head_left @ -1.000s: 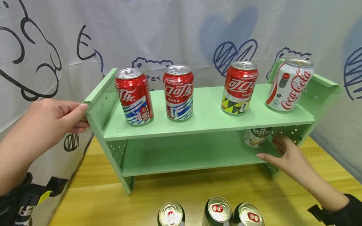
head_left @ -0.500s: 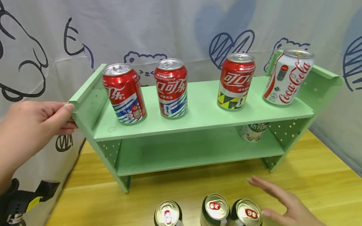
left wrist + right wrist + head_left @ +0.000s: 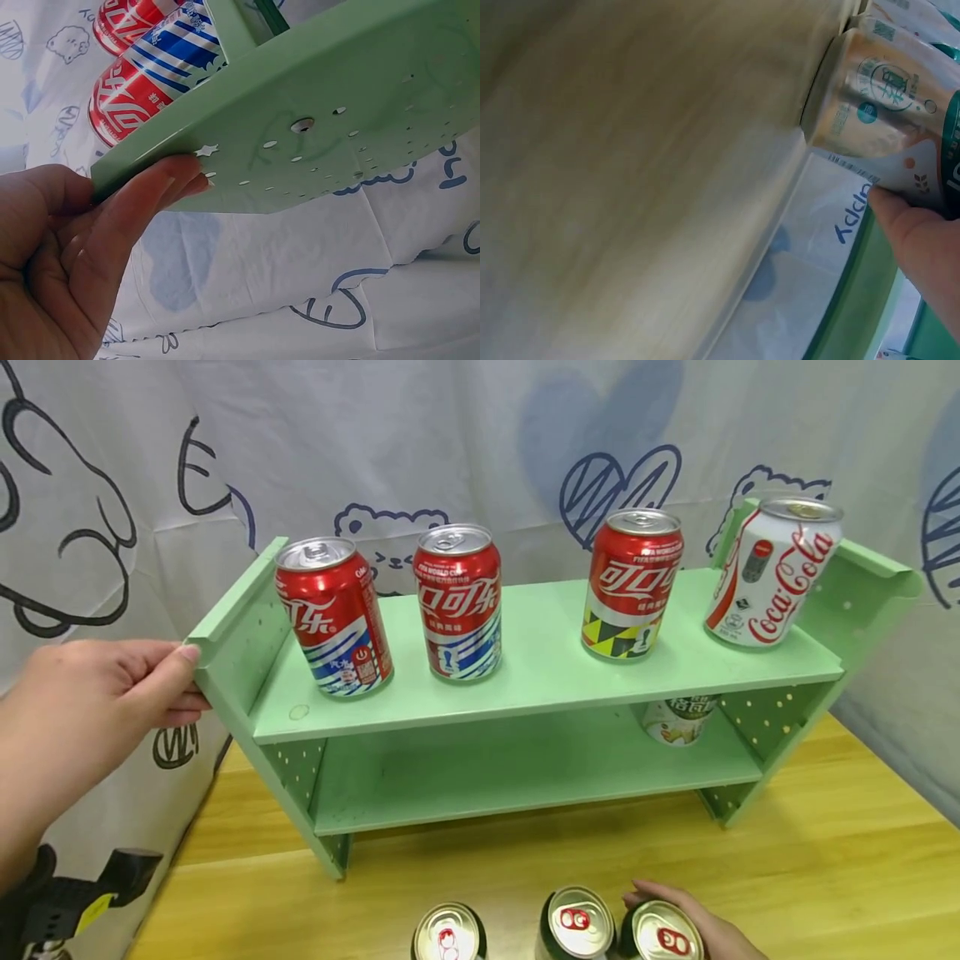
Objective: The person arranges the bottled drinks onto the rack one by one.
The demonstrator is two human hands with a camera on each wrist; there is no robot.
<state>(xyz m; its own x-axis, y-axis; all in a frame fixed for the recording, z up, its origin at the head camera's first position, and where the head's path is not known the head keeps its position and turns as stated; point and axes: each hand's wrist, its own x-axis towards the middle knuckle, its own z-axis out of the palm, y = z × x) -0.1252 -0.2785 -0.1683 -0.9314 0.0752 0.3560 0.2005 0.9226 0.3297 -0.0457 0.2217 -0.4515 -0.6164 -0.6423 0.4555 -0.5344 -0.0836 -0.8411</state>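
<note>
My left hand [image 3: 112, 710] pinches the upper front edge of the left side panel of a green two-tier shelf [image 3: 547, 610]; the left wrist view shows the thumb and fingers on either side of the perforated metal. Low on the right, my right hand [image 3: 712, 931] is around the rightmost gold-topped drink can [image 3: 666, 935] on the table, fingers behind it. In the right wrist view a digit lies against the beige-and-white side of this drink can [image 3: 900, 105]. Two more such cans stand to its left, a near one [image 3: 576, 922] and a farther one [image 3: 448, 933].
Three red cola cans, left [image 3: 333, 618], middle [image 3: 459, 602] and right [image 3: 633, 585], and a white cola can [image 3: 774, 572] stand on the upper tier. A white-and-green drink can [image 3: 678, 720] is at the lower tier's right. A drawn-on white curtain [image 3: 495, 460] hangs behind.
My right hand has left the can on the lower tier and come down toward me to the rightmost can on the table. My left hand still holds the shelf.
</note>
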